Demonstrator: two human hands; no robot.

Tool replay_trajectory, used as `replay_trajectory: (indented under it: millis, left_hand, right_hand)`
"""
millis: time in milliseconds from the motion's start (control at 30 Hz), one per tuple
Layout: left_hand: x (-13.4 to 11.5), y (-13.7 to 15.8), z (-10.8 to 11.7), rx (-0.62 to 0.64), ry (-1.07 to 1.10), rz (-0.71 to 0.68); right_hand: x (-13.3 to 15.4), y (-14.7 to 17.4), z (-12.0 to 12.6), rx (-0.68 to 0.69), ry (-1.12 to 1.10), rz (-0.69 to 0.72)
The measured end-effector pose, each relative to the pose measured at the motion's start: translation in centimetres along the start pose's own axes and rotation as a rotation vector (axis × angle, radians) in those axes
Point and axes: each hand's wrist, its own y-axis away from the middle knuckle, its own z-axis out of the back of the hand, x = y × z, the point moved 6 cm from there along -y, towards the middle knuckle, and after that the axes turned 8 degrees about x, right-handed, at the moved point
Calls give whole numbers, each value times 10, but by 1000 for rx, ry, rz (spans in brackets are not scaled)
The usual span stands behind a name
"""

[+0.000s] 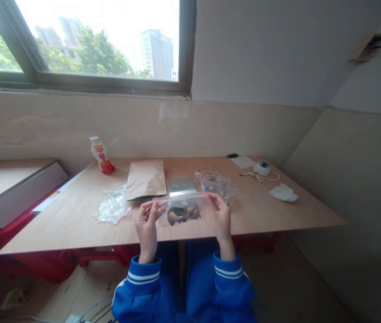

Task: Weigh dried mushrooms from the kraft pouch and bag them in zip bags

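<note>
Between my two hands a clear zip-lock bag is stretched out above the table's near edge, with dark brown and tan dried pieces inside. My left hand pinches the bag's top left corner. At the opposite corner, my right hand grips the reddish zip strip. Just behind the bag lies a flat silver scale, its front partly hidden. A brown kraft pouch with its dark mouth toward me rests behind my left hand. Several filled zip-lock bags lie beyond my right hand.
On the wooden table, clear plastic bags lie left and a white-and-red bottle stands behind them. To the right are a round white device with a cable, a crumpled tissue, a white paper and a green-handled tool.
</note>
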Motion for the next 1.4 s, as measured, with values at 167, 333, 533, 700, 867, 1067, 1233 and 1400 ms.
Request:
replay_trajectory:
  millis: [167, 333, 533, 700, 867, 1067, 1233, 1400]
  left_hand:
    - [-3, -2, 2, -46, -40, -39]
    - [-7, -1, 3, -49, -99, -56]
    - [-10, 1, 8, -93, -148, -99]
    - [-5, -3, -5, -4, 24, -36]
    - [-4, 1, -8, -12, 91, -60]
    - [0, 3, -4, -23, -23, -83]
    - [-3, -1, -3, -25, -65, -84]
    - [-5, -2, -1, 25, -118, -64]
  right_hand:
    - [5, 0, 4, -37, 80, 29]
    - [5, 1, 4, -59, 103, 35]
    - [0, 3, -1, -65, 43, 48]
    - [-9, -1, -14, 35, -128, -29]
    - [-10, 0, -23, 151, -215, -66]
    - [-17, 1, -20, 169, -247, -108]
    - [-13, -3, -15, 140, -189, -66]
    - [-11, -3, -12, 106, -178, -55]
